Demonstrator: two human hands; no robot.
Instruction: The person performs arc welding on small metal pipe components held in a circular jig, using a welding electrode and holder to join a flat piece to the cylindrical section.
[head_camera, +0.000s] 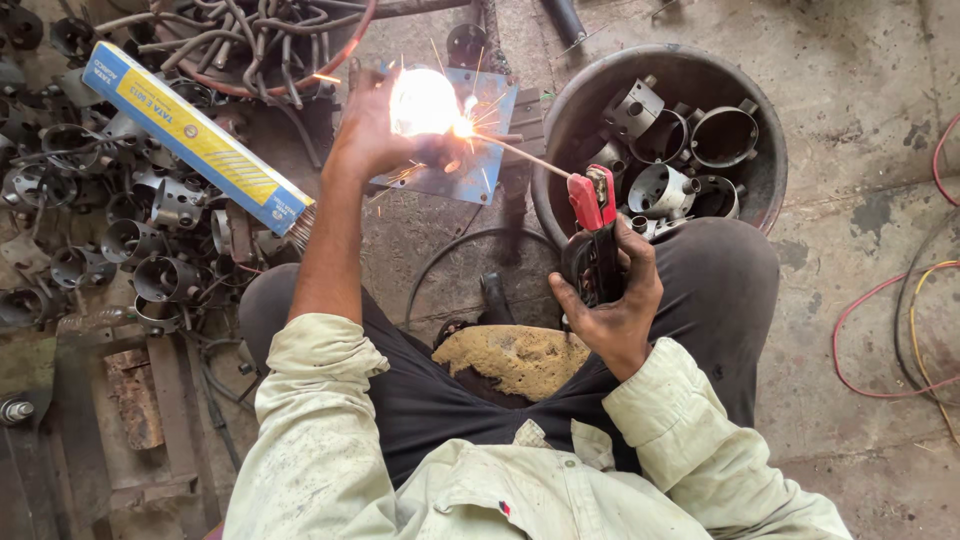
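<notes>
My right hand (612, 300) grips a red and black electrode holder (592, 230) whose thin welding rod (520, 152) runs up and left to a bright white arc (428, 102) throwing sparks. My left hand (372, 125) reaches forward and holds a small metal piece at the arc, on a blue-grey steel plate (492, 160) lying on the floor. The glare hides the piece itself. I sit with knees apart in dark trousers and a pale work shirt.
A round black tub (585, 95) at the upper right holds several grey metal ring parts. More such rings (150, 240) lie heaped at the left under a long blue and yellow electrode box (200, 135). Bent rods (240, 40) pile at the top. Red and yellow cables (900, 320) cross the concrete at right.
</notes>
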